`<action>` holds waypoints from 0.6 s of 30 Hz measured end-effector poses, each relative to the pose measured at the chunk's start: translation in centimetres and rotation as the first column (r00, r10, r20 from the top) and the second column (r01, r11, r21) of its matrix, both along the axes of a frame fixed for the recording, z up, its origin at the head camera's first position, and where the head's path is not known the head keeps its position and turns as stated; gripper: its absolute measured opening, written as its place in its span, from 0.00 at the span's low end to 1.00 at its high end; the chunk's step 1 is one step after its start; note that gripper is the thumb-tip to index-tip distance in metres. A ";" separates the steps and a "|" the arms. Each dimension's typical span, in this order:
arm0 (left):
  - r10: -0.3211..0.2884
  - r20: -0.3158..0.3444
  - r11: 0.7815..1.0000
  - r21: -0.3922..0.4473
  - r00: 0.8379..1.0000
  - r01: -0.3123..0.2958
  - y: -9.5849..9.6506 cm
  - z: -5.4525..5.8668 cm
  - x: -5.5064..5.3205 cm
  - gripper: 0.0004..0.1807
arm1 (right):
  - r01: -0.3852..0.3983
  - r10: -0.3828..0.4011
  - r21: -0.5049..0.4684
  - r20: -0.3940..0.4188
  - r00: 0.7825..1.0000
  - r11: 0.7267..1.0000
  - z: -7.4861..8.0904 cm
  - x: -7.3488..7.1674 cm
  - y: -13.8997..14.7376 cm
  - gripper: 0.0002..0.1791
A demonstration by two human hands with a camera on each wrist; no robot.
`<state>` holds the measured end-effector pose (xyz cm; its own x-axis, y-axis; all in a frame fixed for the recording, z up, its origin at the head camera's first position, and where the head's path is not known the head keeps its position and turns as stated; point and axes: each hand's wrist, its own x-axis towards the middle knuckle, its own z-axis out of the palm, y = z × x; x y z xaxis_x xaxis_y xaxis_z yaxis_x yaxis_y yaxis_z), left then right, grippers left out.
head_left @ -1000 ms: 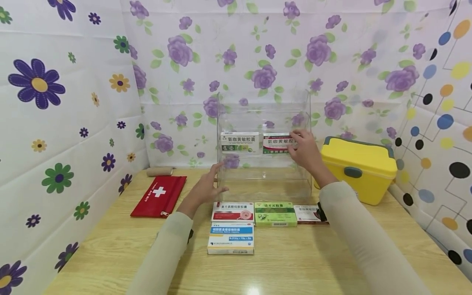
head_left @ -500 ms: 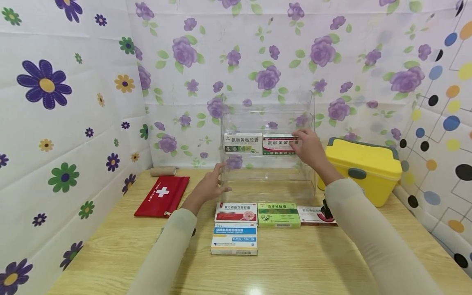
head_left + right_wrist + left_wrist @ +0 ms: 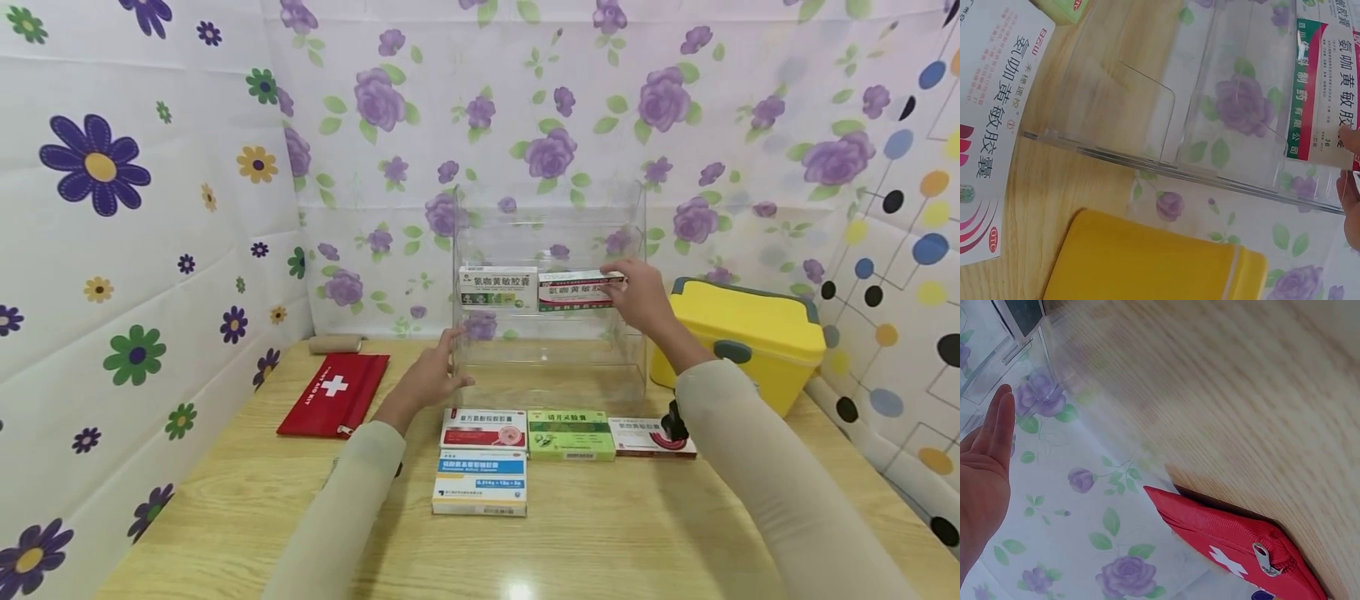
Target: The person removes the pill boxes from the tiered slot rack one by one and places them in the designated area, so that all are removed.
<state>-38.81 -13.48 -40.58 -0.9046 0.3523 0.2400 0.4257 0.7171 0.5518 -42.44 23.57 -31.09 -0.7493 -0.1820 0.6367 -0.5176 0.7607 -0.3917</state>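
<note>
My right hand [image 3: 643, 298] pinches the right end of a white, red and green medicine box [image 3: 573, 292] on a shelf of the clear acrylic rack [image 3: 547, 354]. That end sits slightly higher than the other. Directly left of it on the same shelf stands a white and green medicine box [image 3: 498, 290], their ends side by side. In the right wrist view, thumb and fingertips are at the edge of the pinched medicine box [image 3: 1319, 94]. My left hand [image 3: 429, 379] is at the rack's left side, fingers extended along it; the left wrist view shows those fingers straight.
Before the rack lie a red and white box [image 3: 483, 429], a green box [image 3: 572, 435], a white and dark red box [image 3: 648, 437] and a blue and white box [image 3: 480, 483]. A red first aid pouch [image 3: 333, 396] and cardboard tube [image 3: 334, 344] lie left; a yellow case [image 3: 742, 333] stands right.
The pinched medicine box has slid left, closing the small gap to its neighbour, and its right end has risen a little. The left hand stays at the rack. The head view has shifted slightly.
</note>
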 end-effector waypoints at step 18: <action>0.024 0.026 1.000 -0.019 0.999 -0.024 0.2 0.0 0.1 0.48 | -0.033 0.009 -0.262 -0.092 0.996 0.965 1.0 1.2 1.0 0.15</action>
<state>-38.72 -13.30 -40.58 -0.9187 0.3345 0.2099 0.3939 0.7371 0.5492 -41.26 24.60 -30.09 -0.6849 -0.0149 0.7285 -0.5747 0.6257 -0.5275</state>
